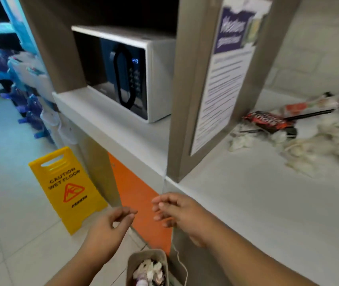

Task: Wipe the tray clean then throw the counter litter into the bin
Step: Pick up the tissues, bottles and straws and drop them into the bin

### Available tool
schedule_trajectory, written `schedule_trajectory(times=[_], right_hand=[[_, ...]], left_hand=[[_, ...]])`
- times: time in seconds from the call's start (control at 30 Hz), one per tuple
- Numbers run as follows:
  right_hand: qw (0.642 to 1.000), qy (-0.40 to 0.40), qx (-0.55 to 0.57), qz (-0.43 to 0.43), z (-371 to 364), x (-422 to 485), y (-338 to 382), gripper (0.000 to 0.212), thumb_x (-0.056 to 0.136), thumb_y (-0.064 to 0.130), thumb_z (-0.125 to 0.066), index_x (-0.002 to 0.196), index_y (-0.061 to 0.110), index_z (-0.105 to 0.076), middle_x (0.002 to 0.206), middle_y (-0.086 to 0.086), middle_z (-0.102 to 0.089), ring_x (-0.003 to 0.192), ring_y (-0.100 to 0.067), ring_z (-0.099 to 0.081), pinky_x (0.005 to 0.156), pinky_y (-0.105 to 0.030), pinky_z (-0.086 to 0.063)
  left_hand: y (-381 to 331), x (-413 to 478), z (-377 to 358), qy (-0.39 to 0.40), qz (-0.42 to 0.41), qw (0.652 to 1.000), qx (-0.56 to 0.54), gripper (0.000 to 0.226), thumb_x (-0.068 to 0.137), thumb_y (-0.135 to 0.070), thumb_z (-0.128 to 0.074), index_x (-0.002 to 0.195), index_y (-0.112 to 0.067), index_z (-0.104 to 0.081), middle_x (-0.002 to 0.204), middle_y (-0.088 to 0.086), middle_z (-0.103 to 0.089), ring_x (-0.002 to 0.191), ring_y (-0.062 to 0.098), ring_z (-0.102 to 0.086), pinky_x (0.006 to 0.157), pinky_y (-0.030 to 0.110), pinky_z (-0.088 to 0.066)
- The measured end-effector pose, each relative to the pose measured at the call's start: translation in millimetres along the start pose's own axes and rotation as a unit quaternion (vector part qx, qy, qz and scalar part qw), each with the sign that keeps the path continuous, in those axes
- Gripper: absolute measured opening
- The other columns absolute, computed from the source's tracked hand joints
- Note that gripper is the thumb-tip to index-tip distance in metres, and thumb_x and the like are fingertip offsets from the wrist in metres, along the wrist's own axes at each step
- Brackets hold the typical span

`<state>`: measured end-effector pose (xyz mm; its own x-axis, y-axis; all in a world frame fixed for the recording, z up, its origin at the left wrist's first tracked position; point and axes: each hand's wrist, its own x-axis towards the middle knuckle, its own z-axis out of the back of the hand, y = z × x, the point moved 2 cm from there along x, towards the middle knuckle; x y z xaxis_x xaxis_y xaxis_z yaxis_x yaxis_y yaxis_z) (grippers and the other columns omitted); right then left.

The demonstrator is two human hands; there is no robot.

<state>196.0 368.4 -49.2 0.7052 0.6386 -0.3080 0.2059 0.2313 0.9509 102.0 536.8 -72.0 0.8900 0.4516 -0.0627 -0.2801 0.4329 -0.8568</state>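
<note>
Both my hands hang in front of the counter edge, above a beige bin (132,263) that holds crumpled tissues and wrappers. My left hand (110,228) has loosely curled fingers and holds nothing. My right hand (182,215) is also relaxed and empty, just off the white counter (257,203). A heap of litter (317,141) lies at the counter's far right: crumpled white tissues, a red and black snack wrapper (267,121) and thin black sticks. No tray can be made out.
A white microwave (127,73) sits in a shelf niche at the left. A grey pillar with a paper notice (224,79) divides the counter. A yellow wet-floor sign (67,188) stands on the tiled floor beside an orange cabinet panel (141,195).
</note>
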Motion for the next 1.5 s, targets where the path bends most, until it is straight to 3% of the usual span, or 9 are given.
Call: schedule_trajectory(times=[0.37, 0.67, 0.8, 0.97, 1.17, 1.23, 1.3, 1.4, 1.5], right_hand=[[0.973, -0.222, 0.035, 0.046, 125, -85, 50, 0.020, 0.096, 0.013, -0.050, 0.098, 0.015, -0.069, 0.090, -0.001, -0.068, 0.079, -0.015, -0.064, 0.075, -0.031, -0.050], [0.962, -0.272, -0.015, -0.003, 240, -131, 27, 0.016, 0.094, 0.015, -0.052, 0.097, 0.017, -0.068, 0.096, -0.001, -0.069, 0.080, -0.015, -0.064, 0.077, -0.031, -0.050], [0.948, -0.298, -0.109, -0.027, 293, -138, 13, 0.014, 0.093, 0.016, -0.053, 0.096, 0.021, -0.067, 0.102, 0.000, -0.065, 0.089, -0.016, -0.063, 0.077, -0.028, -0.049], [0.855, -0.300, -0.423, -0.005, 350, -118, 4, 0.028, 0.092, 0.020, -0.055, 0.120, 0.021, -0.058, 0.130, 0.000, -0.045, 0.110, -0.017, -0.053, 0.092, -0.020, -0.040], [0.833, -0.226, -0.504, -0.021, 374, -87, 1, 0.054, 0.097, 0.023, -0.046, 0.148, 0.024, -0.027, 0.156, 0.002, -0.018, 0.139, -0.018, -0.029, 0.113, -0.029, -0.027], [0.841, -0.219, -0.493, -0.035, 376, -80, -3, 0.058, 0.096, 0.024, -0.046, 0.149, 0.026, -0.021, 0.150, -0.001, -0.033, 0.134, -0.021, -0.036, 0.110, -0.033, -0.032], [0.839, -0.221, -0.496, -0.034, 377, -78, -9, 0.050, 0.094, 0.022, -0.048, 0.143, 0.024, -0.035, 0.131, -0.001, -0.048, 0.122, -0.020, -0.047, 0.102, -0.029, -0.039], [0.843, -0.226, -0.488, 0.020, 376, -79, -15, 0.027, 0.091, 0.011, -0.049, 0.113, 0.019, -0.063, 0.102, 0.002, -0.051, 0.099, -0.016, -0.055, 0.083, -0.018, -0.040], [0.870, -0.243, -0.425, 0.057, 375, -83, -13, 0.021, 0.089, 0.006, -0.052, 0.096, 0.017, -0.069, 0.094, 0.003, -0.054, 0.084, -0.011, -0.055, 0.074, -0.015, -0.040]], left_hand=[[-118, 8, -51, 0.094, -0.147, 0.985, 0.001, 0.015, 0.088, -0.026, -0.063, 0.085, -0.038, -0.072, 0.087, -0.018, -0.068, 0.079, 0.005, -0.059, 0.068, 0.018, -0.046], [-184, 17, -151, 0.130, -0.178, 0.975, 0.026, 0.022, 0.090, -0.021, -0.059, 0.085, -0.040, -0.069, 0.096, -0.021, -0.066, 0.090, -0.010, -0.055, 0.069, 0.008, -0.039], [-199, 21, -186, 0.133, -0.173, 0.975, 0.051, 0.022, 0.092, -0.022, -0.056, 0.089, -0.041, -0.067, 0.098, -0.023, -0.063, 0.085, -0.005, -0.056, 0.074, 0.013, -0.041], [-211, 24, -216, 0.114, -0.154, 0.980, 0.050, 0.024, 0.093, -0.021, -0.054, 0.090, -0.040, -0.067, 0.099, -0.021, -0.063, 0.093, 0.000, -0.058, 0.078, 0.013, -0.040], [-221, 18, -239, 0.117, -0.157, 0.977, 0.086, 0.020, 0.094, -0.024, -0.054, 0.092, -0.040, -0.066, 0.101, -0.025, -0.061, 0.082, -0.005, -0.056, 0.074, 0.007, -0.039], [-226, 22, -244, 0.121, -0.167, 0.973, 0.102, 0.021, 0.094, -0.025, -0.053, 0.092, -0.042, -0.065, 0.101, -0.026, -0.061, 0.082, -0.004, -0.056, 0.075, 0.006, -0.039], [-233, 29, -247, 0.124, -0.177, 0.971, 0.105, 0.020, 0.094, -0.025, -0.053, 0.094, -0.041, -0.065, 0.101, -0.025, -0.060, 0.086, -0.004, -0.056, 0.075, 0.005, -0.038], [-244, 40, -253, 0.124, -0.170, 0.973, 0.090, 0.019, 0.094, -0.023, -0.053, 0.099, -0.038, -0.065, 0.099, -0.025, -0.059, 0.084, -0.006, -0.055, 0.074, 0.003, -0.039], [-249, 47, -266, 0.137, -0.188, 0.968, 0.092, 0.024, 0.090, -0.021, -0.059, 0.104, -0.041, -0.058, 0.106, -0.020, -0.057, 0.099, -0.005, -0.053, 0.085, 0.009, -0.041]])
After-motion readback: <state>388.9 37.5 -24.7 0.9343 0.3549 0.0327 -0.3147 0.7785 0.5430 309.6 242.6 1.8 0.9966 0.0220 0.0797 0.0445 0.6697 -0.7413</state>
